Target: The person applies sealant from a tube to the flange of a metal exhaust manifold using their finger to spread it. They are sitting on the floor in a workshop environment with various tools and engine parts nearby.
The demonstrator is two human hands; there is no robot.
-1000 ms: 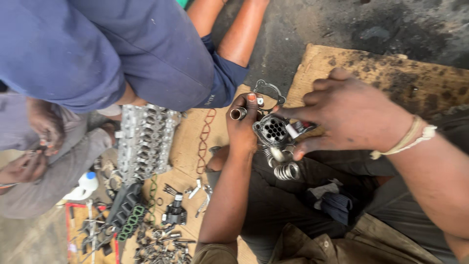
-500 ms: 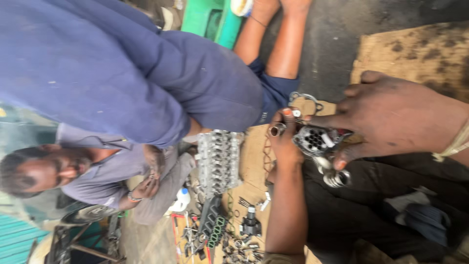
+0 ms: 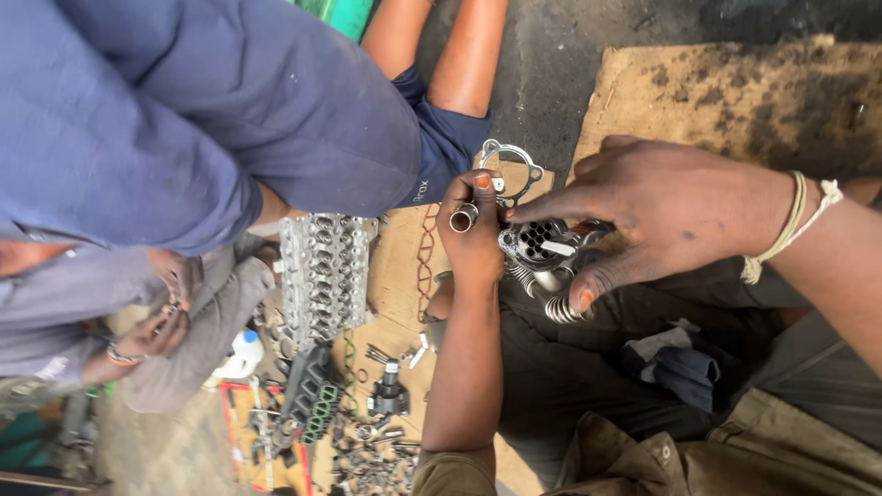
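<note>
In the head view my left hand pinches a short metal sleeve between thumb and forefinger, just beside the perforated metal engine part that my right hand grips from above, fingers spread and curled round it, coil springs hanging beneath. I judge it best to keep the part steady and square while the sleeve comes near. No container shows: small parts lie loose by the cylinder head.

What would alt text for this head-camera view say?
Two hands, left hand and right hand, hold a small metal part with coil springs above a workshop floor where a cylinder head lies beside seated people.
</note>
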